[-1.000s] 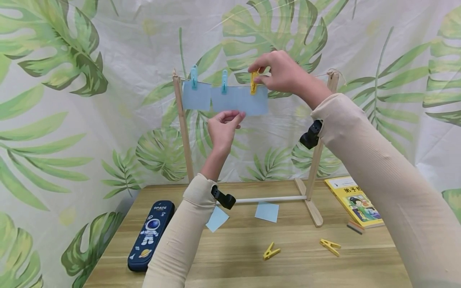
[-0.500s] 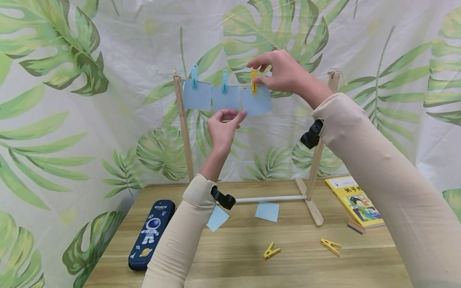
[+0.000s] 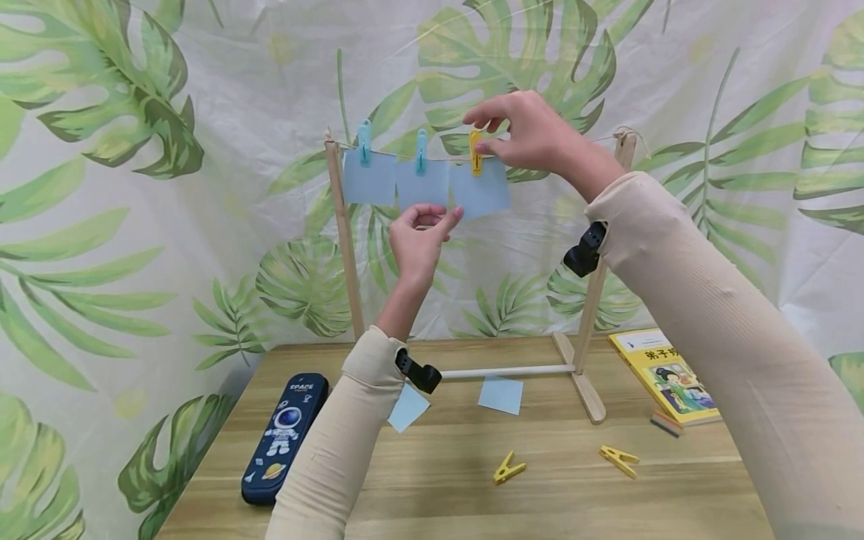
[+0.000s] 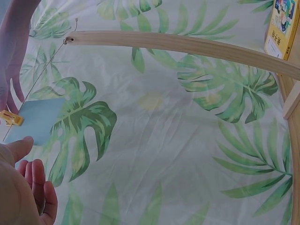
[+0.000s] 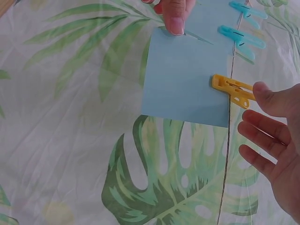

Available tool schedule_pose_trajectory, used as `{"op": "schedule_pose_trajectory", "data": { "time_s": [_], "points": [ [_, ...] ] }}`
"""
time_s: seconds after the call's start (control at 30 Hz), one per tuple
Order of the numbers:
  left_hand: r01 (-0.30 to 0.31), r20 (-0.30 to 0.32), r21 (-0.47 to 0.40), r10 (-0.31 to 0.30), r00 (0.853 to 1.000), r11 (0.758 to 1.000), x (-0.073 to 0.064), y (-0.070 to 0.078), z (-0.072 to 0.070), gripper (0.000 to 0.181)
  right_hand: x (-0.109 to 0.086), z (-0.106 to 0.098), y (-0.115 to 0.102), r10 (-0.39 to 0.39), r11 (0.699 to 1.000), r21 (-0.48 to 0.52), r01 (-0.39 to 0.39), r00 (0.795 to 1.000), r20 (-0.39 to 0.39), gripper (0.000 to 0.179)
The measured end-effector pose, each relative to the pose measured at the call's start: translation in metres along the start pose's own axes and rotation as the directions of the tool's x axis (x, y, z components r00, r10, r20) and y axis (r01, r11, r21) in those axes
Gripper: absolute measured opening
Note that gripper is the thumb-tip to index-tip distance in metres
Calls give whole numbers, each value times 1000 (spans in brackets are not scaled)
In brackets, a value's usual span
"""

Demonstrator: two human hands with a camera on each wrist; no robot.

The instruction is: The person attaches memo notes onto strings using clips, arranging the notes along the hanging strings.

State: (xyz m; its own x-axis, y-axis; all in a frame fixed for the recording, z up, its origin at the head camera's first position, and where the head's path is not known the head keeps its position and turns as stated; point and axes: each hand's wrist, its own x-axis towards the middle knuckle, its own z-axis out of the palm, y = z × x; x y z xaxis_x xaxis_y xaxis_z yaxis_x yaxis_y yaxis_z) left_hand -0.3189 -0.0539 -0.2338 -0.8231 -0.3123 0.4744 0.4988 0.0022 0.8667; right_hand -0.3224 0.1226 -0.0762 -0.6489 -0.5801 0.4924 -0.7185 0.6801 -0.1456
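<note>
Head view, compared with one second back: the third blue sheet [image 3: 487,193] has shifted rightward along its free edge. A slit of backdrop now parts it from the middle sheet [image 3: 424,189]; the two looked merged earlier. It hangs from the string [image 5: 226,164] by a yellow clip [image 3: 476,159], tilted slightly, lower edge sloping.

My right hand [image 3: 540,135] has eased its fingers off the clip; the right wrist view shows them spread, only the thumb meeting one lever. I record it as released, with light contact. My left hand [image 3: 417,244] is barely displaced: the fingers curl loosely, apart from the thumb, whose tip overlaps the sheet near its lower left corner. No pinch visible; how hard the thumb presses, I cannot tell.

Reading: the clip seems to bear the sheet by itself, since the shift came without either hand travelling far. I judge this sheet pegged, though crooked; worth checking its hold before the thumbs leave.

Rest of the set: two light-blue clips [image 3: 421,153] hold the neighbouring sheets on the string. On the bench [image 3: 432,495], two loose sheets [image 3: 501,395] and two spare yellow clips [image 3: 619,460] suggest the hanging is only partly done.
</note>
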Motion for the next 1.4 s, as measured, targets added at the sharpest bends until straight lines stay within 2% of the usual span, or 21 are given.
{"op": "schedule_pose_trajectory", "data": {
  "time_s": [0.3,0.53,0.77,0.97,1.4],
  "points": [
    [-9,-2,10,9,1000,1000,-1,-2,-1,25,0,1,1,4,1000,3,-4,1000,-1,41],
    [-10,29,22,9,1000,1000,-3,-3,0,23,1,2,1,1,1000,-2,-1,1000,3,39],
    [13,61,68,-17,998,998,-3,-1,5,24,2,4,0,-28,1000,9,28,1000,-11,32],
    [3,57,102,-9,998,995,-3,2,7,22,4,5,0,-37,999,10,38,999,-31,28],
    [-30,28,39,29,999,999,-3,4,4,18,5,10,3,-47,999,5,47,994,-96,25]
  ]
}}
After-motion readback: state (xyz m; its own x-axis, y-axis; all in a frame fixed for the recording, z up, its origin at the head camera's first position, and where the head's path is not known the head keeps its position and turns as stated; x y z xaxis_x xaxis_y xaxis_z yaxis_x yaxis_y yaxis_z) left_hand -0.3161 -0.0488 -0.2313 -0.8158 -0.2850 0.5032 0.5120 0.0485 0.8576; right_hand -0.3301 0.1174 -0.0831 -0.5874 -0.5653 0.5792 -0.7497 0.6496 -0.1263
